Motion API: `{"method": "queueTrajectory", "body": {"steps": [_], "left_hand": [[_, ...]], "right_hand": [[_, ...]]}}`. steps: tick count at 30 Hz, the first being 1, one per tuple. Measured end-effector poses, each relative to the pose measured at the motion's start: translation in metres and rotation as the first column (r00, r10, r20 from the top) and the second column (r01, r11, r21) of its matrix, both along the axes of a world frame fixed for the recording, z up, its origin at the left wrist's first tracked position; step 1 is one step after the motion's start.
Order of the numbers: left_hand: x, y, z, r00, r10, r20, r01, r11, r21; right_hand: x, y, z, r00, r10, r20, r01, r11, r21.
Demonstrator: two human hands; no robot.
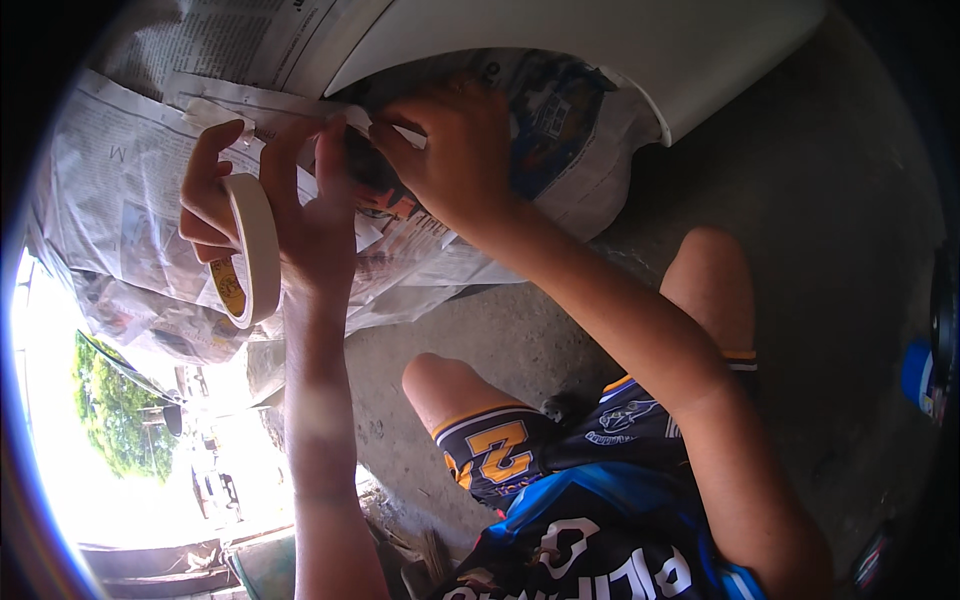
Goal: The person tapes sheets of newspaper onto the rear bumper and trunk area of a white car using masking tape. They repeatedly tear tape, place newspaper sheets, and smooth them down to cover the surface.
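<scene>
A roll of masking tape (262, 250) hangs on the fingers of my left hand (315, 225). The thumb and forefinger of that hand come together at a short pale strip of tape (356, 120), close to the edge of a white curved panel (570, 30). From the other side, my right hand (465, 155) pinches at the same strip, its fingers bent and partly in shadow. Newspaper sheets (120, 190) cover the surface under both hands and meet the panel's arched edge. Another bit of pale tape (215, 118) sticks to the newspaper, left of the strip.
Below the papered surface lies a grey concrete floor (500, 335), with my bent knees over it. A blue-and-dark object (916, 375) stands at the far right rim. Bright daylight and a green tree (115, 410) show at lower left.
</scene>
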State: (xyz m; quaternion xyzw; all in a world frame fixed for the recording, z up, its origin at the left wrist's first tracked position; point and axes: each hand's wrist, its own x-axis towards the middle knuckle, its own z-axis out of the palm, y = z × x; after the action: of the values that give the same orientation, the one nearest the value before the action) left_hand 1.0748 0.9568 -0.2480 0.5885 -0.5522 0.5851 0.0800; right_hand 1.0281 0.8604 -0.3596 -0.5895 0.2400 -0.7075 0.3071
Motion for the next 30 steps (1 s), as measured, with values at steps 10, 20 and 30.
{"method": "queueTrajectory", "body": {"steps": [10, 20, 30], "left_hand": [[0.024, -0.008, 0.012, 0.99, -0.086, 0.11, 0.084, 0.996, 0.018], [0.026, -0.007, 0.023, 0.981, -0.041, 0.189, 0.034, 0.999, 0.04], [0.031, -0.007, 0.026, 0.981, -0.138, 0.134, 0.126, 0.987, 0.094]], "right_hand": [[0.009, -0.006, 0.006, 0.999, -0.053, 0.013, 0.053, 0.998, -0.03], [0.011, -0.014, 0.006, 0.997, -0.065, 0.036, 0.067, 0.997, -0.047], [-0.01, -0.007, 0.016, 0.917, 0.265, 0.297, -0.251, 0.964, -0.086]]}}
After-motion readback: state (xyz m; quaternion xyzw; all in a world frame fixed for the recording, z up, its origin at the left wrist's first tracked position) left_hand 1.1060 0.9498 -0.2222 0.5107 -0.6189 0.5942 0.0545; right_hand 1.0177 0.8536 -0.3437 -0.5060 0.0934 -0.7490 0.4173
